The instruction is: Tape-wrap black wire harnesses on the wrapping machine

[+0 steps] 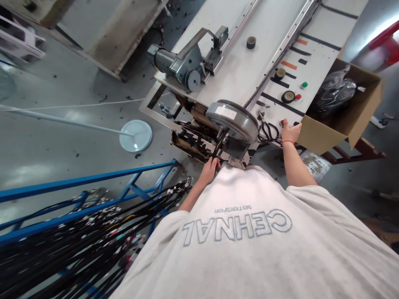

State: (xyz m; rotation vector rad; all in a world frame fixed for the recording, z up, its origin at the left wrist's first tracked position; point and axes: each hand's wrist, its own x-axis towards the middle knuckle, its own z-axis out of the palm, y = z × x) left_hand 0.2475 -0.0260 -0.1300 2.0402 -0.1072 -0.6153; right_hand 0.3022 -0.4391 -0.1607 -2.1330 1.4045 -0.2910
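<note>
At the near end of the white bench, my left hand (pixel 212 167) is closed on a black cable (pixel 217 151) with a little yellow showing. The cable runs up to the hub of a grey wheel-shaped machine part (pixel 232 119) bearing a white label. My right hand (pixel 290 133), a red band at its wrist, rests at the bench's right edge with fingers apart. One fingertip touches or nearly touches a red button (pixel 282 123); a small black item by the other fingers is partly hidden. Black-handled scissors (pixel 268 129) lie just left of this hand.
A motor unit (pixel 177 62) is mounted on the bench (pixel 230 79). Black tape rolls (pixel 288 96) lie there, near green (pixel 304 85) and red buttons. A cardboard box (pixel 324 135) holding plastic bags stands right. Left are a blue rack (pixel 93 180) of black cables and a round-based pole (pixel 135 136).
</note>
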